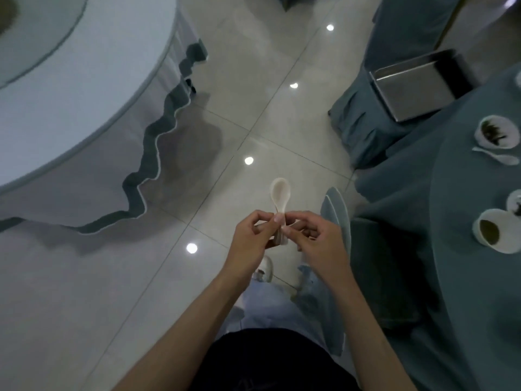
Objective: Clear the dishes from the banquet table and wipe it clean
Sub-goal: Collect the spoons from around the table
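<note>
A white ceramic soup spoon (280, 193) points away from me over the tiled floor, bowl end up. My left hand (253, 244) pinches its handle from the left and my right hand (313, 241) pinches it from the right, fingertips meeting at the handle. On the teal banquet table (456, 221) at the right stand a white bowl (496, 133) with dark leftovers, another white spoon (497, 156) beside it, and a white cup (492, 230) with dark liquid, tipped toward me.
A metal bin (417, 86) rests on a teal-covered chair (366, 131) at the upper right. Another covered chair back (337, 213) stands just right of my hands. A white-clothed round table (84, 94) fills the left. Glossy floor tiles (253, 108) lie between.
</note>
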Motion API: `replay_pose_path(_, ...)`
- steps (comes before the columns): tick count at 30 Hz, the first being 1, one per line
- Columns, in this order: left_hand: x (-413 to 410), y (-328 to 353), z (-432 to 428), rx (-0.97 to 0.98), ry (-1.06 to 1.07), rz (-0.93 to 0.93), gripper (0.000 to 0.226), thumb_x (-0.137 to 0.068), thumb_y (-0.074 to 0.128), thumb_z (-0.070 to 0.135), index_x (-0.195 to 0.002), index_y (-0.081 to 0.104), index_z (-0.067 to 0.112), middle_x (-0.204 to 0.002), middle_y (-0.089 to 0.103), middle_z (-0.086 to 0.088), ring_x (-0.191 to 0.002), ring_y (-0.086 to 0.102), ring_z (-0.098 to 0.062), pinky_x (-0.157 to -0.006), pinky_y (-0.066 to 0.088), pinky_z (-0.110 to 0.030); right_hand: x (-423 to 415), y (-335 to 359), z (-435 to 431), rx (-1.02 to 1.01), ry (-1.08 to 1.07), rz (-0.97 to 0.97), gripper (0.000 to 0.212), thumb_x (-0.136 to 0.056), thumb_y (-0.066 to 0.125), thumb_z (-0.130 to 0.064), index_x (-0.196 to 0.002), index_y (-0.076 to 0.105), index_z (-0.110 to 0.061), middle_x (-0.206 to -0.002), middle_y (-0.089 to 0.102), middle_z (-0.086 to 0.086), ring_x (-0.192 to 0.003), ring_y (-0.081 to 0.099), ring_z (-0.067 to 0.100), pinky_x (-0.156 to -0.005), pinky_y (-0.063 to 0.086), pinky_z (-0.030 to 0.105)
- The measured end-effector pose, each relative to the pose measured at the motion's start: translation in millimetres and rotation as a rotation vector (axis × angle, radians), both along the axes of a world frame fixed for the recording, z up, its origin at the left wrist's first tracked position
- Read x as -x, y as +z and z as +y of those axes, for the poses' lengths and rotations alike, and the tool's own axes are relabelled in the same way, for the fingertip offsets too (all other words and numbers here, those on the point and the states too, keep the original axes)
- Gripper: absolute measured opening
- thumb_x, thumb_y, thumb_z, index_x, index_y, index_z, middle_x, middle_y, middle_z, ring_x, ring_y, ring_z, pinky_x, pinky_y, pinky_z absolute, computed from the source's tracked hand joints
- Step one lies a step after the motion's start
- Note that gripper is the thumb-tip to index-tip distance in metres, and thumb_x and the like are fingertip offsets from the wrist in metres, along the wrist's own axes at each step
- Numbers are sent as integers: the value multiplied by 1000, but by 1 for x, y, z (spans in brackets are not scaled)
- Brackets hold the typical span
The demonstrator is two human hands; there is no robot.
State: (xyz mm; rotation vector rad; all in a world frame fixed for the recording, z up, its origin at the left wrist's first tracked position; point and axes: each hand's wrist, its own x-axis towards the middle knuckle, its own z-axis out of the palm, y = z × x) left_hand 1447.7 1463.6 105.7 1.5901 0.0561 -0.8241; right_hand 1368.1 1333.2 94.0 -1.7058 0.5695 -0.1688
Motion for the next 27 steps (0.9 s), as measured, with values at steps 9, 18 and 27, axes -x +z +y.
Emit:
replay_pose_path(9, -96, 14, -99, 84, -334, 46, 30, -103, 63, 24, -110, 64, -4, -99, 78, -15, -96, 76, -27, -88, 63, -37, -63, 17, -70, 39, -336, 9, 13, -88, 70, -39, -98, 69, -48, -90, 74, -25, -92, 72, 6, -83, 61, 24)
replay_pose_path(18, -184, 10, -207, 121, -629, 146, 35, -99, 68, 26, -111, 63, -7, -102, 77, -19, -98, 75, -32, -89, 63, -39, -127, 19, -125, 165, -727, 46, 16, -97, 70, -15, -109, 80, -19, -92, 78, -11, -85, 75, 11, -76, 61, 25)
replay_pose_path(27, -254, -3, -294, 75, -861, 190, 25, -103, 63, 28, -108, 65, 3, -102, 79, -13, -98, 76, -28, -81, 61, -35, -176, 26, -174, 229, -932, 170, 13, -98, 69, -16, -106, 79, -15, -89, 77, -8, -80, 72, 3, -69, 55, 13)
